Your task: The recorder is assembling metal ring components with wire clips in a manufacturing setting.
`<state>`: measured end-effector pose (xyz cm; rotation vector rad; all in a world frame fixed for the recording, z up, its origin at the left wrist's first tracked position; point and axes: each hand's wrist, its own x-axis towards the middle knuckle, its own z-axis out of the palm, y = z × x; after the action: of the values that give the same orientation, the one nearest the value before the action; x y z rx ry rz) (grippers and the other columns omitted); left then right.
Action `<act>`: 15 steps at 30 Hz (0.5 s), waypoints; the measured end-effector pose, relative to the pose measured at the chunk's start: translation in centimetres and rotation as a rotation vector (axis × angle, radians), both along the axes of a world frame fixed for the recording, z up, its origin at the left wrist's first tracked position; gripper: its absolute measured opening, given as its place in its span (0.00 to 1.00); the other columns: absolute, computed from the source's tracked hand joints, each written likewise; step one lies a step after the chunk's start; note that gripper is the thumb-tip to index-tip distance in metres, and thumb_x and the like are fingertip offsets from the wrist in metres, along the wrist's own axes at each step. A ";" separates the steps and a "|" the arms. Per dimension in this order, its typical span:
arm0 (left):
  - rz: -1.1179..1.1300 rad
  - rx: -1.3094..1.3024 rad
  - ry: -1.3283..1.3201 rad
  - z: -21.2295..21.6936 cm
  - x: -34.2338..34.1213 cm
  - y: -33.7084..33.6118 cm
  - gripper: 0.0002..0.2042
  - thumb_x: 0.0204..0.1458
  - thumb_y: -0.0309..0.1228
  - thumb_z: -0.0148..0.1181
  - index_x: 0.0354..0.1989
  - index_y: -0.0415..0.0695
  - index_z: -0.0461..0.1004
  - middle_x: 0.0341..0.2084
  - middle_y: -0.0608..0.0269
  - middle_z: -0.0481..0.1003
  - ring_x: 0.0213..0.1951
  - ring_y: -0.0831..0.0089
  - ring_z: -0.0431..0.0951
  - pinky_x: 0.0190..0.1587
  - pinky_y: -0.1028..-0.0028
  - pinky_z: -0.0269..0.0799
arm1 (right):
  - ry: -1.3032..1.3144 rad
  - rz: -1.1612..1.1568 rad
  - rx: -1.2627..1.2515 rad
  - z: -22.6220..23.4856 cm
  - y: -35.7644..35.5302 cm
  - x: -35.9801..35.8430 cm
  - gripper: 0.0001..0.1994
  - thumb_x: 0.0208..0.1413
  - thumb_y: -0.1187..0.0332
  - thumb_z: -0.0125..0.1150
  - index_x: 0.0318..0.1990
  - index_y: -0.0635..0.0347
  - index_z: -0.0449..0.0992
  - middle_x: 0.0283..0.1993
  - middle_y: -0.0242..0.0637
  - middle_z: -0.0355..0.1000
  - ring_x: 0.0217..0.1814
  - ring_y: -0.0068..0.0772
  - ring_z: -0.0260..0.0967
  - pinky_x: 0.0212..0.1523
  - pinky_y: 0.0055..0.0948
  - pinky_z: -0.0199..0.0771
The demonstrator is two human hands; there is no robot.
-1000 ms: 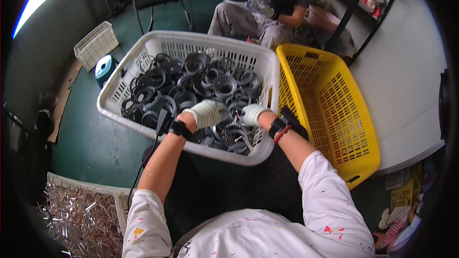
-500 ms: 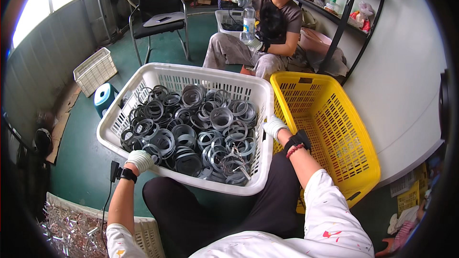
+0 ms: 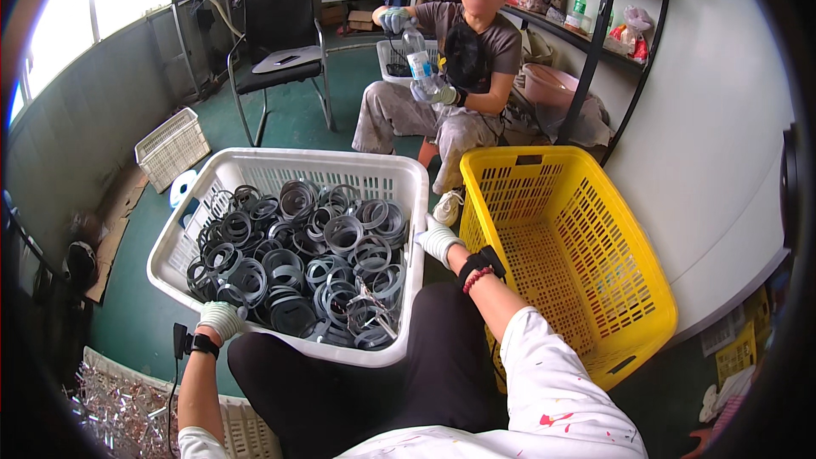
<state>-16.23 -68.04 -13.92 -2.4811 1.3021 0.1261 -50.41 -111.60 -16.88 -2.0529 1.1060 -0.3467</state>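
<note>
Balance force evenly on the white rectangular plastic basket [image 3: 415,285] beside the yellow slotted plastic basket [image 3: 535,262], white-gloved left hand [image 3: 222,320] gripping its near rim, white-gloved right hand [image 3: 439,240] touching its right rim, closure unclear.

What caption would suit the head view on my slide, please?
Left hand and right hand, both gloved, on the rim of a white basket of grey rings, beside a yellow basket.

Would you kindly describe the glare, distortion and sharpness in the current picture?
Head view: windows at upper left are blown out by glare; head view: fisheye curvature bends the grey wall, and corners go black; head view: left hand, right hand and white basket look fairly sharp.
</note>
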 end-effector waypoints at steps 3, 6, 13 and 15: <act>-0.045 -0.042 0.016 0.6 -1.1 -1.0 0.17 0.57 0.44 0.51 0.37 0.47 0.84 0.39 0.50 0.83 0.43 0.52 0.83 0.49 0.55 0.76 | 0.028 -0.024 -0.069 -1.1 -1.0 0.3 0.32 0.55 0.61 0.59 0.68 0.59 0.62 0.57 0.51 0.74 0.59 0.49 0.72 0.61 0.39 0.69; -0.154 -0.075 0.021 -1.0 2.0 -1.3 0.14 0.56 0.38 0.52 0.33 0.44 0.84 0.32 0.46 0.82 0.37 0.49 0.84 0.43 0.55 0.78 | -0.103 0.094 -0.059 1.5 -1.6 -0.4 0.22 0.59 0.63 0.58 0.60 0.61 0.73 0.50 0.48 0.79 0.52 0.47 0.77 0.53 0.39 0.76; -0.654 -0.477 0.364 9.3 -15.2 -12.2 0.08 0.57 0.31 0.58 0.37 0.41 0.82 0.32 0.48 0.81 0.37 0.47 0.81 0.42 0.56 0.75 | 0.059 -0.402 -0.556 5.0 3.0 -18.0 0.28 0.58 0.60 0.58 0.65 0.59 0.68 0.61 0.56 0.71 0.61 0.54 0.71 0.61 0.43 0.72; -0.966 -0.596 0.437 12.5 -24.9 -12.1 0.04 0.53 0.28 0.61 0.31 0.42 0.81 0.25 0.52 0.79 0.28 0.51 0.78 0.36 0.58 0.72 | 0.161 -0.462 -0.386 3.3 6.7 -21.5 0.34 0.58 0.57 0.59 0.70 0.60 0.60 0.68 0.57 0.65 0.68 0.57 0.64 0.69 0.43 0.64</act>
<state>-41.12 -80.11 -1.46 -1.9442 2.9152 0.0399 -71.96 -104.91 -13.55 -2.1620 1.7282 -0.6756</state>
